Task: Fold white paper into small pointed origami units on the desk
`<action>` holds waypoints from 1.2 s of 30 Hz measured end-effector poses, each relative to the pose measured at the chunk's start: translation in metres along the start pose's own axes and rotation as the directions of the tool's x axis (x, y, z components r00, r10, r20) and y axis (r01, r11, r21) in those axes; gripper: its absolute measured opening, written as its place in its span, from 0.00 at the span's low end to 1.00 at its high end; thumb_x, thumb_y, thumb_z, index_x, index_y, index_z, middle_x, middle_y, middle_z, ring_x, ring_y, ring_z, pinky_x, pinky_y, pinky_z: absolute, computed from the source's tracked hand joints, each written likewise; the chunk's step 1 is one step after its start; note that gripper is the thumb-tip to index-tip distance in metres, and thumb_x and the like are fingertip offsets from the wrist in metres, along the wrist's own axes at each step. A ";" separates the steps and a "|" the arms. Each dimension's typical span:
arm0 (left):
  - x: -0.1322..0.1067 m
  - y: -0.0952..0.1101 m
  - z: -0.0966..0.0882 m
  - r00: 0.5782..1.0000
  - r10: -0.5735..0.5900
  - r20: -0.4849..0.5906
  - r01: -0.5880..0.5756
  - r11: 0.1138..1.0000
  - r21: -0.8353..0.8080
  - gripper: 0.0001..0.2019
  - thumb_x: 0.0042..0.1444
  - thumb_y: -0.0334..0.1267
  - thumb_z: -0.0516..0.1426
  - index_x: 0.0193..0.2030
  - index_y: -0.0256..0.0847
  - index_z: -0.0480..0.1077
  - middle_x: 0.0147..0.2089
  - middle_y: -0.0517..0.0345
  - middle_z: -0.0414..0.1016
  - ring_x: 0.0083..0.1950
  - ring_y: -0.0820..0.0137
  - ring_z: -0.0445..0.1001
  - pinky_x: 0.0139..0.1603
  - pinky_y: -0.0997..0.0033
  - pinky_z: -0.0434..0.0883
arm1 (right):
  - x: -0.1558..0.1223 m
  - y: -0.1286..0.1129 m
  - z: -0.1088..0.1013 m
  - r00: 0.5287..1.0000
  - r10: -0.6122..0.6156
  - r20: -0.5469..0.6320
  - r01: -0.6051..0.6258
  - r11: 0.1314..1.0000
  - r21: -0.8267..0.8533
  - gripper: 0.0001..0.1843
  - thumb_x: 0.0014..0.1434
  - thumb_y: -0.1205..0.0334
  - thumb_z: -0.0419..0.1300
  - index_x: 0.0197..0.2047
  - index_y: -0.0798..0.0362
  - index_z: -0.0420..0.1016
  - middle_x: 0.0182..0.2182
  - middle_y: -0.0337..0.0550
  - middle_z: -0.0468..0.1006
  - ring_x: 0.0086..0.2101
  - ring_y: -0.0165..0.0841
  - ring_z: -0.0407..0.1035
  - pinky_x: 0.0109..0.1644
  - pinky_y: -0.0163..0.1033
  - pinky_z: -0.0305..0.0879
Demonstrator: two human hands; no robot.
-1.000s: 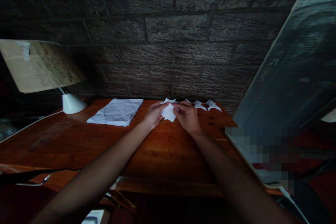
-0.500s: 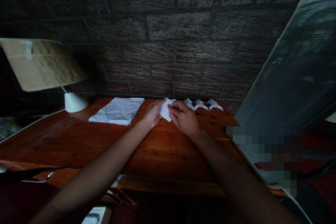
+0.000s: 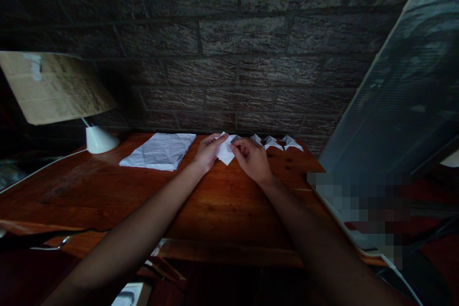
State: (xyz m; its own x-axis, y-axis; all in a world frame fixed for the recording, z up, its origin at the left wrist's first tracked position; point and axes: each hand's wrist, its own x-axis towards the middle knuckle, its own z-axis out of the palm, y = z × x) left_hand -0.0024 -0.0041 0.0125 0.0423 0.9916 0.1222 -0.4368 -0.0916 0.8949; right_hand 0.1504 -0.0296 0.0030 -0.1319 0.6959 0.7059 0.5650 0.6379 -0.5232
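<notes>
A small folded white paper (image 3: 225, 153) is held between my two hands above the back of the wooden table (image 3: 229, 210). My left hand (image 3: 208, 153) grips its left side, thumb on top. The fingers of my right hand (image 3: 253, 158) pinch its right edge. Just beyond my right hand stands a row of folded paper shapes (image 3: 272, 142), the leftmost partly covered by that hand. Left of my hands lies a stack of creased white paper sheets (image 3: 158, 151).
A lamp (image 3: 100, 139) with a brown shade stands at the table's back left, its white cord running left. A dark brick wall (image 3: 215, 71) rises behind the table. A grey panel (image 3: 380, 86) leans at the right. A white box (image 3: 132, 294) sits below the front edge.
The folded paper has turned slightly in my hands and shows a more diamond-like face. My right fingers have closed in more tightly at its right edge.
</notes>
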 end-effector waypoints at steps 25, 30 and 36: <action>-0.005 -0.003 0.005 0.987 0.159 0.028 -0.161 0.952 0.259 0.20 0.37 0.52 0.70 0.28 0.38 0.76 0.26 0.60 0.75 0.26 0.74 0.68 0.28 0.74 0.62 | 0.006 -0.002 -0.006 0.696 0.475 0.538 -0.715 0.522 0.464 0.05 0.52 0.63 0.70 0.32 0.56 0.82 0.27 0.42 0.83 0.26 0.27 0.77 0.21 0.23 0.62; -0.004 -0.006 0.005 0.983 0.183 0.001 -0.178 0.952 0.250 0.18 0.38 0.51 0.71 0.26 0.38 0.75 0.25 0.61 0.74 0.26 0.75 0.67 0.28 0.75 0.61 | 0.006 -0.003 -0.004 0.677 0.499 0.541 -0.735 0.488 0.471 0.04 0.52 0.65 0.70 0.31 0.57 0.81 0.27 0.43 0.83 0.27 0.28 0.78 0.26 0.25 0.70; -0.004 -0.006 0.003 0.983 0.178 0.033 -0.181 0.957 0.226 0.17 0.39 0.50 0.70 0.27 0.38 0.76 0.27 0.61 0.76 0.27 0.74 0.68 0.29 0.74 0.62 | 0.005 -0.002 0.000 0.688 0.492 0.534 -0.726 0.477 0.496 0.08 0.54 0.61 0.70 0.32 0.57 0.81 0.29 0.44 0.83 0.28 0.29 0.79 0.32 0.29 0.77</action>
State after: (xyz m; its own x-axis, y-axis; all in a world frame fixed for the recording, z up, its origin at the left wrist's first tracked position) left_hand 0.0029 -0.0080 0.0075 -0.0067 0.9559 0.2935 -0.2224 -0.2875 0.9316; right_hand 0.1493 -0.0274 0.0076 -0.2473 0.9686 -0.0266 -0.0391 -0.0374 -0.9985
